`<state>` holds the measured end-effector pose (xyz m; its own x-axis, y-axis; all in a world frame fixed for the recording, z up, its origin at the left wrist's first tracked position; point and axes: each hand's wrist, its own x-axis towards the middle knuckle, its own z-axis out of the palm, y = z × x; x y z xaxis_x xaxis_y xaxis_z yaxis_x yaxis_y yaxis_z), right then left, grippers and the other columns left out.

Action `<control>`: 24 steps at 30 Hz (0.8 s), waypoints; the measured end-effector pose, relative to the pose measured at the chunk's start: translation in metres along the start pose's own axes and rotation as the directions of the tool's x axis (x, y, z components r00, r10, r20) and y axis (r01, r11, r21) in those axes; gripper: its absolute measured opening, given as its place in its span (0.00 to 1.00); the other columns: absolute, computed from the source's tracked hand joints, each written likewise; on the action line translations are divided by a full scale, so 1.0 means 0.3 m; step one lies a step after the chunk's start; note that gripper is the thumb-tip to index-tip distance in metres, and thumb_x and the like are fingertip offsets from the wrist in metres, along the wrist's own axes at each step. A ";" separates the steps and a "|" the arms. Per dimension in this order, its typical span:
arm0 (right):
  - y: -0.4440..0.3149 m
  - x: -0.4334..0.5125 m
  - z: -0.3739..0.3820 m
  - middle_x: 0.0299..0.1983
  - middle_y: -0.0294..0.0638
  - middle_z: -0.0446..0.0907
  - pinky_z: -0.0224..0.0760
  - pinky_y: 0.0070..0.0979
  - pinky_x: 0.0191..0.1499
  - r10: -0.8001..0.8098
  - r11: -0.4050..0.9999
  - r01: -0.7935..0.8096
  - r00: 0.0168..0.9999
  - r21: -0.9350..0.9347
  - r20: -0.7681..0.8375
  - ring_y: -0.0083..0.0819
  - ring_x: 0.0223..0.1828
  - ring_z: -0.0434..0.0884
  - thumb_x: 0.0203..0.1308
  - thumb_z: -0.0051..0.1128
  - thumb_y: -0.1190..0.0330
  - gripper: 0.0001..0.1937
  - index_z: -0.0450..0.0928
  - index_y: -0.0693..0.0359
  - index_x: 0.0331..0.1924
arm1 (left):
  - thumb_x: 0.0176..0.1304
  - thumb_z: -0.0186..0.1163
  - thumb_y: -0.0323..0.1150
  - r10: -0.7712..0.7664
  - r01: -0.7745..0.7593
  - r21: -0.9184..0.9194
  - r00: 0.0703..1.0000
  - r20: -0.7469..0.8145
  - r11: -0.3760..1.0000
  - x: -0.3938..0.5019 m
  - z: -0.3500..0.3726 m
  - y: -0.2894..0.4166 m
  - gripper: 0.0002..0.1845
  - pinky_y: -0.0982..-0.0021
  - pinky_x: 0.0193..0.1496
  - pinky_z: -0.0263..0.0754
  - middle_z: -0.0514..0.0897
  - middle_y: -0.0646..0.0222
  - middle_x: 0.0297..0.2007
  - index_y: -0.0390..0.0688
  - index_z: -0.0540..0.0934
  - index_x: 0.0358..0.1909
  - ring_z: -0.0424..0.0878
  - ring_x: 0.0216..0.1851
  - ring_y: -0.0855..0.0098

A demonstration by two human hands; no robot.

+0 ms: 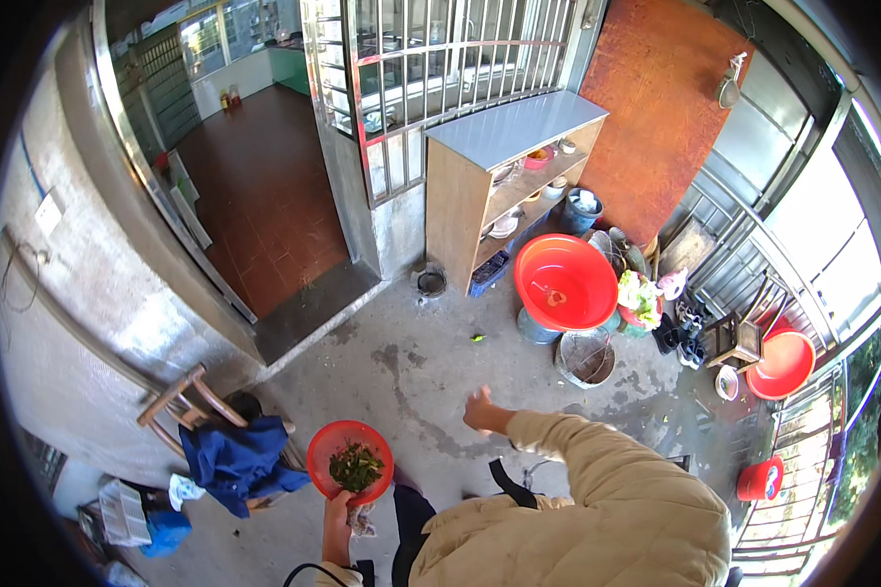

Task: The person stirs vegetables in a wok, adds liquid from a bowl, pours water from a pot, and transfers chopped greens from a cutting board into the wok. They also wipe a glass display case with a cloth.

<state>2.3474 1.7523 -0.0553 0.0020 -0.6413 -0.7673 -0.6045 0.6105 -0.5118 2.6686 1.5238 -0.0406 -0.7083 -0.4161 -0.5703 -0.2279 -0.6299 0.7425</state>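
My left hand grips the near rim of a red plastic basin, with the thumb on top. Chopped leafy greens lie in that basin. Just under its near edge hangs a patterned cloth; whether my fingers hold it is unclear. My right hand is held out in front of me above the concrete floor, touching nothing visible. Its fingers look loosely bent, but blur hides how far they are closed.
A large red tub rests on a bluish vessel beside a metal bucket. Behind stands a wooden shelf unit. A stepped doorway is ahead left. A chair draped with blue cloth stands left. Shoes lie right.
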 end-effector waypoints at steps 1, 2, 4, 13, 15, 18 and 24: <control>0.038 0.046 0.027 0.54 0.47 0.77 0.70 0.46 0.52 0.180 0.921 -0.168 0.984 -0.352 0.003 0.43 0.54 0.76 0.63 0.48 0.45 0.29 0.69 0.54 0.62 | 0.55 0.52 0.27 -0.054 0.053 0.021 0.998 0.036 0.998 0.067 -0.027 0.049 0.19 0.63 0.35 0.80 0.83 0.57 0.35 0.31 0.75 0.49 0.83 0.31 0.62; 0.065 0.079 0.070 0.53 0.46 0.77 0.70 0.45 0.53 0.092 0.996 -0.090 0.995 0.027 -0.044 0.45 0.53 0.76 0.63 0.47 0.43 0.30 0.70 0.55 0.60 | 0.56 0.53 0.27 -0.086 0.084 0.022 0.992 0.097 0.996 0.141 -0.055 0.106 0.19 0.63 0.35 0.80 0.83 0.57 0.35 0.31 0.74 0.49 0.83 0.31 0.61; 0.052 0.178 0.091 0.54 0.47 0.77 0.68 0.41 0.55 -0.040 0.971 0.076 0.986 0.227 -0.159 0.47 0.54 0.76 0.62 0.46 0.41 0.31 0.71 0.55 0.59 | 0.55 0.53 0.27 -0.256 0.257 0.006 0.962 0.095 0.966 0.276 -0.094 0.244 0.16 0.62 0.29 0.77 0.82 0.56 0.30 0.31 0.75 0.46 0.82 0.26 0.62; -0.055 0.635 -0.149 0.73 0.42 0.47 0.46 0.56 0.67 0.164 0.986 -0.164 0.986 0.005 0.017 0.53 0.70 0.52 0.60 0.35 0.33 0.37 0.56 0.40 0.70 | 0.57 0.57 0.27 -0.145 0.113 0.133 0.955 0.260 0.985 0.833 0.019 0.866 0.15 0.68 0.31 0.78 0.84 0.60 0.34 0.36 0.76 0.47 0.83 0.28 0.65; -0.009 0.785 -0.220 0.74 0.38 0.44 0.44 0.56 0.68 -0.003 0.961 0.030 0.995 -0.275 0.100 0.51 0.72 0.49 0.63 0.34 0.36 0.33 0.55 0.36 0.70 | 0.57 0.57 0.28 -0.081 0.057 0.123 0.978 0.194 0.991 0.973 0.042 0.958 0.15 0.67 0.32 0.79 0.84 0.61 0.35 0.37 0.76 0.47 0.83 0.29 0.66; 0.067 0.937 -0.411 0.74 0.39 0.48 0.41 0.61 0.67 0.070 0.994 -0.074 0.996 0.080 0.052 0.50 0.72 0.49 0.66 0.31 0.39 0.29 0.56 0.33 0.69 | 0.57 0.59 0.30 -0.068 0.053 0.069 0.968 0.241 0.996 1.194 0.016 1.078 0.16 0.64 0.38 0.80 0.83 0.61 0.37 0.37 0.76 0.48 0.84 0.33 0.65; 0.014 1.199 -1.156 0.60 0.50 0.70 0.56 0.60 0.60 0.285 0.946 -0.300 0.950 -0.121 -0.124 0.52 0.64 0.66 0.64 0.42 0.47 0.27 0.70 0.50 0.62 | 0.58 0.57 0.31 -0.241 0.272 -0.129 0.946 0.218 0.954 1.618 -0.043 1.365 0.19 0.60 0.42 0.81 0.82 0.55 0.41 0.33 0.73 0.51 0.84 0.37 0.58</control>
<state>2.0693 1.3631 -0.1995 -0.2690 -0.4930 -0.8274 -0.6688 0.7138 -0.2079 2.2401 1.0554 -0.0179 -0.7606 -0.0990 -0.6417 -0.3242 -0.7983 0.5075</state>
